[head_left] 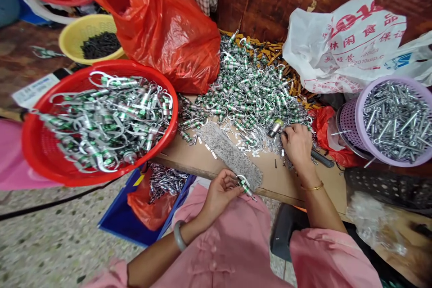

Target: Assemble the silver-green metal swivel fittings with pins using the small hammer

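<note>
Item, in my left hand: one hooked green-and-silver piece, pinched between thumb and fingers at the near edge of the tabletop, over the near end of a speckled grey slab. Item, my right hand: fingers bent, lying across the middle of a hammer, head to the left, dark handle to the right; whether they grip it, I cannot tell. Between my hands, the slab; on its left edge, loose small metal plates. Far side, blocked by a broad heap of similar pieces, with orange strips behind. Left, one red basket, full of such pieces and crowding the tabletop's end; beyond it, one yellow basket of dark parts, partly hidden by a bulging red bag. Right, one purple basket of metal pins, hemming in the hammer's side; farther, one crumpled white printed bag. Below, near left: one blue box, containing a red bag and more metal parts.
</note>
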Action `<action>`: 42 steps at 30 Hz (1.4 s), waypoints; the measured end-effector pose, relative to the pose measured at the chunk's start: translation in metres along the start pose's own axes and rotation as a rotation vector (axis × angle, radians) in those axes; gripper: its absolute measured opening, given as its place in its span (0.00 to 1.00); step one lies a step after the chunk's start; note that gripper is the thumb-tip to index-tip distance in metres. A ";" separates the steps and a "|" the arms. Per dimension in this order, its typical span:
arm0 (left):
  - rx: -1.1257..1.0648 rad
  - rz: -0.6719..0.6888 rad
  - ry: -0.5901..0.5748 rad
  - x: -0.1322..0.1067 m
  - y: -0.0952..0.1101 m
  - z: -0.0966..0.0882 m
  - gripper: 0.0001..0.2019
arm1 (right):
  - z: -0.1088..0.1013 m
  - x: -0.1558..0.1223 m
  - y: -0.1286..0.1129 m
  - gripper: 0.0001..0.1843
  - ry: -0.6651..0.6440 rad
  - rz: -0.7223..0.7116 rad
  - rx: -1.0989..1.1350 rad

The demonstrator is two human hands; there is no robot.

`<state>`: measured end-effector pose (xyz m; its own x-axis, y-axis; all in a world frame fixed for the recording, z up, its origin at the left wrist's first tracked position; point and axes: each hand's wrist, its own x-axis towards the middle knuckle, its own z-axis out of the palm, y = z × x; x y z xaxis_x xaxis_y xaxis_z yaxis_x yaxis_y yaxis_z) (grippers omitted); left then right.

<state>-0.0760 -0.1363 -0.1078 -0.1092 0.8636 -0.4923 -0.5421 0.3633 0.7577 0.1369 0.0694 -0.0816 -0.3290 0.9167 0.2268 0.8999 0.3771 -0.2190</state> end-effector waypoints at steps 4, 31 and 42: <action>0.001 -0.009 0.006 -0.001 0.002 0.001 0.21 | -0.010 -0.017 -0.011 0.08 -0.023 -0.057 0.024; 0.602 0.472 -0.160 -0.003 0.012 -0.006 0.05 | 0.000 -0.049 -0.040 0.12 0.065 -0.061 0.192; 0.569 0.533 -0.234 -0.009 0.037 -0.009 0.03 | -0.014 -0.085 -0.069 0.09 -0.190 0.034 0.499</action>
<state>-0.1023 -0.1336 -0.0796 -0.0220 0.9985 0.0502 0.0470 -0.0491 0.9977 0.1072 -0.0364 -0.0722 -0.3895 0.9199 0.0455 0.6809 0.3208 -0.6584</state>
